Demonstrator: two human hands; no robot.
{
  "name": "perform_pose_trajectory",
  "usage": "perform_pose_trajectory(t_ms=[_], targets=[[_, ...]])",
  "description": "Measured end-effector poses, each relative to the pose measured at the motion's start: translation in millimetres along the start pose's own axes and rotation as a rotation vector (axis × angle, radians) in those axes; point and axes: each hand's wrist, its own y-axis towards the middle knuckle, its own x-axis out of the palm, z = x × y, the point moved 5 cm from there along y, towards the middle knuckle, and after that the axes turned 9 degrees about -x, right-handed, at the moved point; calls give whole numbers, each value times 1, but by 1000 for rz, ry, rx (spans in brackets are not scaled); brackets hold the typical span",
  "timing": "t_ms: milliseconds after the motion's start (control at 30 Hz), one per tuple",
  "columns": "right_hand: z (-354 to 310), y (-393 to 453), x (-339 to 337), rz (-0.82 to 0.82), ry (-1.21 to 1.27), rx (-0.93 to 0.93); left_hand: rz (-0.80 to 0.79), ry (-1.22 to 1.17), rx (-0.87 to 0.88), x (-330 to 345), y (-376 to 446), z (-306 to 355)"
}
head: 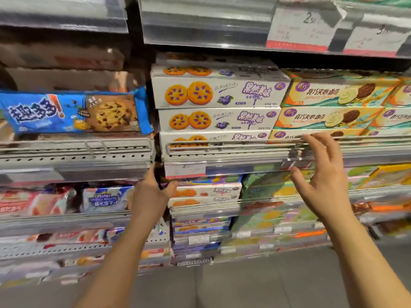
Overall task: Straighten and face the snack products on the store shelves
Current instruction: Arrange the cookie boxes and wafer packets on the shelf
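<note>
White boxes of blueberry cookies [218, 94] lie stacked three high in the middle of the shelf, fronts facing out. To their right stand stacks of yellow sandwich cookie boxes [333, 95]. A blue chocolate-chip cookie pack [73, 113] lies slightly tilted on the left section. My left hand [151, 194] is below the shelf rail [222, 150], its fingertips against the price strip at the gap between sections; it holds nothing. My right hand [322, 176] hovers with spread, relaxed fingers in front of the rail, under the yellow boxes, and is empty.
Price tags [300, 30] hang on the shelf above. Lower shelves hold wafer packs [104, 198], more white cookie boxes [204, 194] and green packages [266, 190]. Grey floor [244, 285] lies below. A dark upright gap separates the left and right shelf sections.
</note>
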Motion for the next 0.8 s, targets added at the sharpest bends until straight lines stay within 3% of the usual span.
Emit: perform_pose_trajectory(t_ms=[233,467,567,700,800], targets=[[7,-1,-4,-112,-64,-70,-83,-73,-23,-4,0,7],[15,-7,-2,-115,-1,-126,-106,-1,-68,-11,-9,8],[16,-16,-3,-130,21,-144,-35,-40,-27,-18,-36,4],[7,-52,2,-71,231,-117,-4,-76,-19,-26,-77,-12],[0,-84,20,-252,482,-56,-61,-106,-71,-23,-109,-18]])
